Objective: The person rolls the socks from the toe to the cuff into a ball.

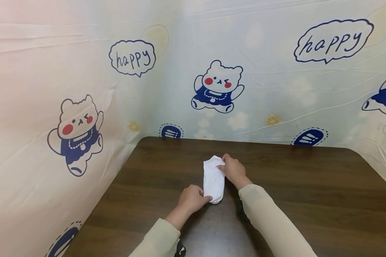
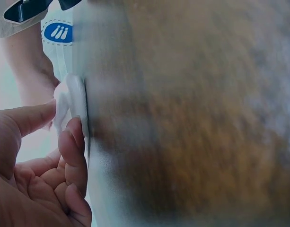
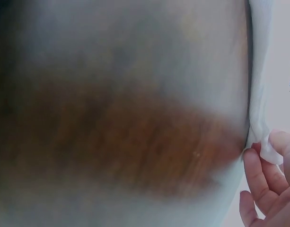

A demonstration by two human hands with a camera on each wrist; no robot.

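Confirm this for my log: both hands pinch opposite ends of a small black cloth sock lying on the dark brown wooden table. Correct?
Not quite: the small cloth sock is white, not black, as the head view shows. The rest holds: the left hand pinches its near end, the right hand pinches its far end, and it lies on the dark brown wooden table.

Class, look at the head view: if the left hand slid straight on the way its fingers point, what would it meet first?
The white sock. The left hand already pinches its near end, fingers pointing right along the table. Beyond the sock lies the right forearm, probably next, though depth is unclear.
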